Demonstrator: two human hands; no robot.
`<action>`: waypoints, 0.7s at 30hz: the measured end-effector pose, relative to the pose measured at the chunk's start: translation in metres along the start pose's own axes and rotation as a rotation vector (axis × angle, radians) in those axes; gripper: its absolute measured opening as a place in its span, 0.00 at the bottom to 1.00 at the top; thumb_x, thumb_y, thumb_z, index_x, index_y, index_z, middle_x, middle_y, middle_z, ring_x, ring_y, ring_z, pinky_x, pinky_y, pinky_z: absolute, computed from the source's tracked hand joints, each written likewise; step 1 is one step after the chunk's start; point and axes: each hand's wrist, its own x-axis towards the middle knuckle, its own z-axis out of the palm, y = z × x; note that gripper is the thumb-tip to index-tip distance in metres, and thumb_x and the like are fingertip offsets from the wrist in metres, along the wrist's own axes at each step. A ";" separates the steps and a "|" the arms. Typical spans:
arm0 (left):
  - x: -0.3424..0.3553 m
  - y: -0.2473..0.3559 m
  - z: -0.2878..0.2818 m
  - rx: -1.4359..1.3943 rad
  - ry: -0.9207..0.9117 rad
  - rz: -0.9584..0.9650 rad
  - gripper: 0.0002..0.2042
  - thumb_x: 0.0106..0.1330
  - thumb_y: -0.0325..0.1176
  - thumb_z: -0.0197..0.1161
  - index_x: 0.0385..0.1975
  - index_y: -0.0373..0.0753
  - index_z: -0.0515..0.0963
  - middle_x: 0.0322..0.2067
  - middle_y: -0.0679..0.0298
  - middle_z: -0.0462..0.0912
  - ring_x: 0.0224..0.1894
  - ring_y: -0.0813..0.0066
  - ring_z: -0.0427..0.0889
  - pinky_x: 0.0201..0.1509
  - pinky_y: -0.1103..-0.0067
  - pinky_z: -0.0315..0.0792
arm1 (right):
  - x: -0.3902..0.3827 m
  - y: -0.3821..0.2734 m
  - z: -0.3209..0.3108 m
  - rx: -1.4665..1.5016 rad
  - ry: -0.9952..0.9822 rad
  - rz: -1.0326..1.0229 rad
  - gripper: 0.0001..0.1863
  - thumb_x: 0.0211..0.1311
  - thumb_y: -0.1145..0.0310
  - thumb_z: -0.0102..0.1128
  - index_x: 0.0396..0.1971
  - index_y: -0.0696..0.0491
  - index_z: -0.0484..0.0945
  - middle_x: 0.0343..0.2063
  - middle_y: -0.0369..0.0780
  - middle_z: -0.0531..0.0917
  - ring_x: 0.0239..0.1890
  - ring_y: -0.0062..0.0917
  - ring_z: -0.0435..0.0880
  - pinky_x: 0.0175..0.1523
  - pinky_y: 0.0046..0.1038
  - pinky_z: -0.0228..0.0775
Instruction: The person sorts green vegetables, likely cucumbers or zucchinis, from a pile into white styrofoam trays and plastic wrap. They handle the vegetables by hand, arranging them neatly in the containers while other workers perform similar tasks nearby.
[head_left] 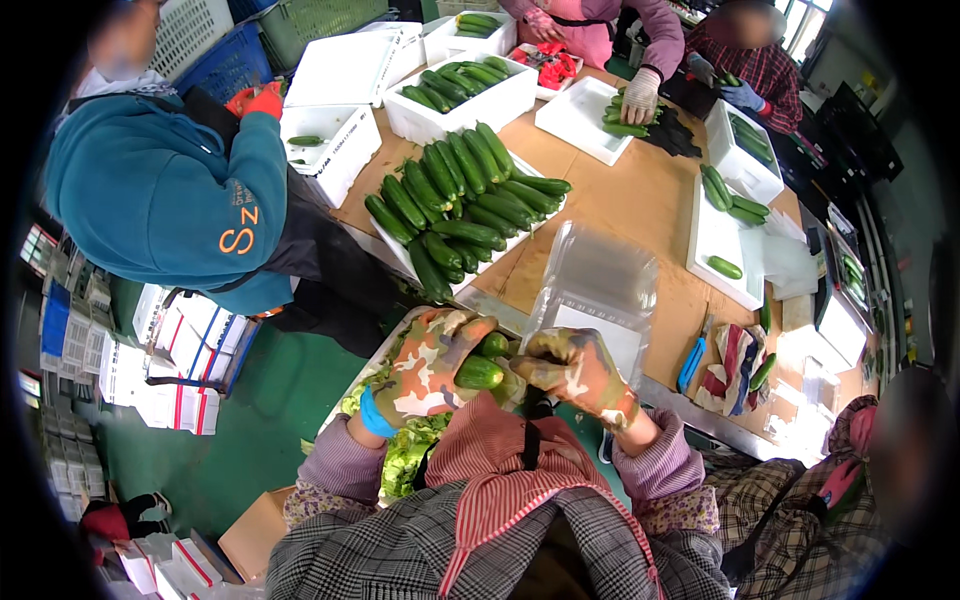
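Note:
My left hand (430,365), in a camouflage-patterned glove with a blue band at the wrist, wraps round green cucumbers (480,373) in front of my chest. The ends of two show beside its fingers. Close on their right, my right hand (580,375), gloved alike, has its fingers pinched together. Whatever lies between those fingertips is too small to make out. Clear plastic bags (603,270) lie flat on the table just beyond my right hand. Farther off to the left, a large heap of cucumbers (465,190) fills a white foam tray (535,232).
A brown-topped work table (620,200) carries white foam boxes (460,113) and a white tray (710,245) with cucumbers. A blue-handled tool (691,362) and striped cloth (735,370) lie right. Leafy greens (408,455) sit below my left hand. A person in teal (180,200) stands left; others work around the table.

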 end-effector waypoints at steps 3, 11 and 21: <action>-0.003 -0.003 -0.005 -0.022 0.009 0.007 0.29 0.51 0.43 0.65 0.54 0.42 0.72 0.48 0.57 0.74 0.54 0.56 0.71 0.58 0.66 0.64 | 0.002 0.008 0.013 -0.006 0.191 -0.229 0.12 0.53 0.70 0.64 0.37 0.57 0.78 0.29 0.41 0.79 0.29 0.24 0.79 0.33 0.26 0.70; -0.022 0.023 0.034 -0.082 -0.091 0.115 0.29 0.52 0.39 0.63 0.56 0.38 0.70 0.54 0.52 0.72 0.58 0.48 0.69 0.65 0.61 0.59 | 0.045 0.022 0.062 -0.319 0.139 -0.409 0.18 0.60 0.69 0.54 0.51 0.53 0.74 0.42 0.44 0.78 0.43 0.37 0.79 0.44 0.30 0.73; -0.112 -0.007 0.075 -0.630 -0.315 -0.133 0.29 0.60 0.41 0.62 0.61 0.40 0.65 0.59 0.56 0.69 0.63 0.58 0.64 0.70 0.68 0.53 | 0.026 0.009 0.079 -0.765 -0.018 -0.610 0.27 0.60 0.53 0.55 0.56 0.52 0.71 0.51 0.42 0.76 0.52 0.32 0.74 0.53 0.30 0.66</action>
